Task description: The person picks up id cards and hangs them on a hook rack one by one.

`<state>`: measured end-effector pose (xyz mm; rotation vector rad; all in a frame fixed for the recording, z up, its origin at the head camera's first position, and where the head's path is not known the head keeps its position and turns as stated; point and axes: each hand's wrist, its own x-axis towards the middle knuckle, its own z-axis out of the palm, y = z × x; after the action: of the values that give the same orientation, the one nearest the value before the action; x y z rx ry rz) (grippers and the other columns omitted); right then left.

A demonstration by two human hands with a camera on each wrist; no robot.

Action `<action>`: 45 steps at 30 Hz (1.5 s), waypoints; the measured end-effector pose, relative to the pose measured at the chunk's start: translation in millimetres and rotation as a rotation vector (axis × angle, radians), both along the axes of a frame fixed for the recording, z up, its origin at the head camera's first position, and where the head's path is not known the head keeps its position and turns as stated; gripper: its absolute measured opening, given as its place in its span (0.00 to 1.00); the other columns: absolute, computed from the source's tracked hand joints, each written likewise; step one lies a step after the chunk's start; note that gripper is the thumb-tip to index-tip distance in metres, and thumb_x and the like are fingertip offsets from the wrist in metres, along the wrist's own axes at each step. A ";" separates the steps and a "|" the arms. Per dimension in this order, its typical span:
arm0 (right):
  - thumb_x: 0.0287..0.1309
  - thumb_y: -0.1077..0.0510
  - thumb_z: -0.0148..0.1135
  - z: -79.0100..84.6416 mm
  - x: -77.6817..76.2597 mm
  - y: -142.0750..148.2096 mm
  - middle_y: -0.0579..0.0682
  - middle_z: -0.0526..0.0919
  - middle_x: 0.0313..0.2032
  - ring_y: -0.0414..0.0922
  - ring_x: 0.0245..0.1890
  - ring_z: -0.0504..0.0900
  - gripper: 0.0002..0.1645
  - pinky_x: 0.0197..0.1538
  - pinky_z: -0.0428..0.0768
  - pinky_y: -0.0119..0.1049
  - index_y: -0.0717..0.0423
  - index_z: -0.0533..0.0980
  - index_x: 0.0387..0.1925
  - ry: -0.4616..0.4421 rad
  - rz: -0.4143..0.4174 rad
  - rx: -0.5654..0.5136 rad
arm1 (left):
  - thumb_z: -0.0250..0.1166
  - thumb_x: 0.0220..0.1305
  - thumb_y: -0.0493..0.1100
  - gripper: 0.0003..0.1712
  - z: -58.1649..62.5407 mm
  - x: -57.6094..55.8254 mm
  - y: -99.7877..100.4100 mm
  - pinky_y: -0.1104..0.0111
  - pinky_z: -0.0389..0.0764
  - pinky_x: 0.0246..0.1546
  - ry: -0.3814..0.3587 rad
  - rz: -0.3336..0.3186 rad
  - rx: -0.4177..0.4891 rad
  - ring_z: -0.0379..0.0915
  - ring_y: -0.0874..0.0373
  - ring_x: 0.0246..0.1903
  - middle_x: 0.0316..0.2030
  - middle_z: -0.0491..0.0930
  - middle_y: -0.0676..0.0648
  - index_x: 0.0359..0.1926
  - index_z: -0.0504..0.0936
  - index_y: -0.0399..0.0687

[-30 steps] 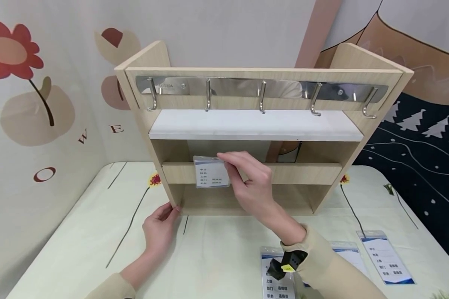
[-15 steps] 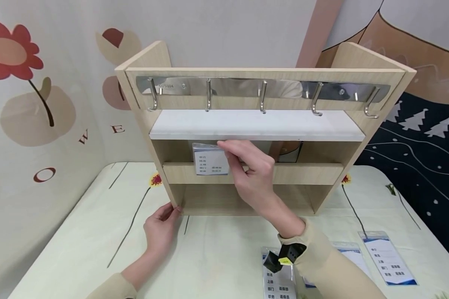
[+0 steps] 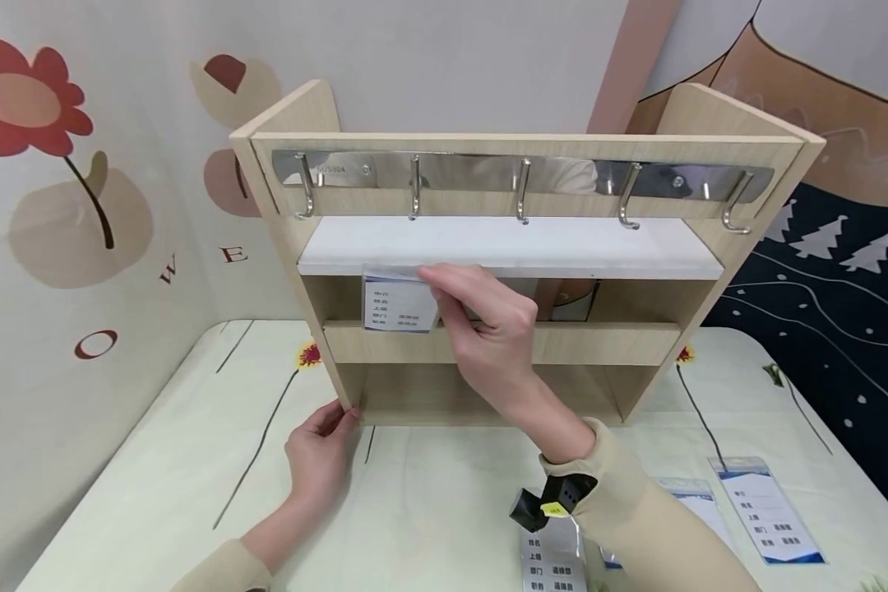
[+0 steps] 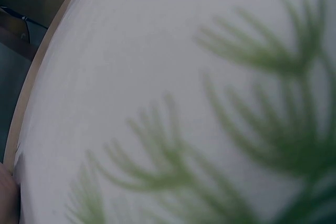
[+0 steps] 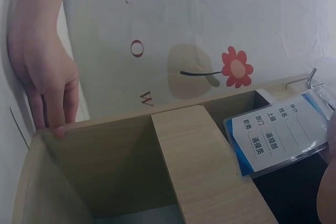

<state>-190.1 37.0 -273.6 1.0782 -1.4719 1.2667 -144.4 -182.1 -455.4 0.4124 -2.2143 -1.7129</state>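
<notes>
My right hand (image 3: pixel 492 333) pinches the top edge of a badge in a clear sleeve (image 3: pixel 400 304), printed with several lines of text. The badge hangs upright in front of the shelf's middle opening, its top near the white board (image 3: pixel 506 247). In the right wrist view the badge (image 5: pixel 281 132) shows blue corners, with a hook's bent metal end (image 5: pixel 312 77) near its top. My left hand (image 3: pixel 316 452) holds the lower left corner of the wooden shelf (image 3: pixel 499 344), fingertips at the side panel's edge. Above the badge, a metal hook rail (image 3: pixel 466 173) runs across the shelf, its hooks bare.
More badges lie on the tablecloth at right: one in full view (image 3: pixel 770 514), one partly under the right forearm (image 3: pixel 699 510), another below the wrist camera (image 3: pixel 553 559). Patterned curtains (image 3: pixel 118 345) stand behind and beside the table. Blurred green leaf shapes (image 4: pixel 283 129) fill the left wrist view.
My right hand has raised the badge from the lower crossbar toward the white board, and lately shifted it slightly left. My left hand stays at the shelf's corner.
</notes>
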 end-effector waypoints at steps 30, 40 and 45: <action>0.66 0.72 0.63 22.5 -10.0 -35.5 0.58 0.89 0.38 0.44 0.39 0.85 0.08 0.34 0.78 0.36 0.67 0.85 0.44 0.037 -0.009 -0.021 | 0.67 0.69 0.34 0.17 0.4 -0.3 0.0 0.84 0.80 0.40 0.022 0.007 -0.048 0.84 0.53 0.47 0.51 0.85 0.35 0.58 0.84 0.35; 0.67 0.71 0.61 28.9 -11.5 -43.3 0.58 0.89 0.42 0.42 0.38 0.84 0.10 0.31 0.76 0.35 0.67 0.85 0.46 0.060 -0.003 0.014 | 0.67 0.70 0.35 0.18 0.5 -0.2 1.4 0.83 0.80 0.40 0.021 0.002 -0.038 0.83 0.47 0.49 0.52 0.85 0.35 0.58 0.84 0.35; 0.67 0.72 0.60 33.6 -14.6 -46.6 0.59 0.89 0.43 0.43 0.45 0.86 0.10 0.41 0.82 0.33 0.69 0.84 0.47 0.081 0.006 0.048 | 0.67 0.70 0.35 0.18 -0.4 -0.4 1.3 0.84 0.80 0.40 0.021 -0.004 -0.042 0.83 0.46 0.49 0.52 0.85 0.35 0.59 0.83 0.35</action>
<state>-204.7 -9.6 -240.0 1.1533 -1.4453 1.1830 -144.8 -180.7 -455.8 0.3781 -2.2332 -1.6621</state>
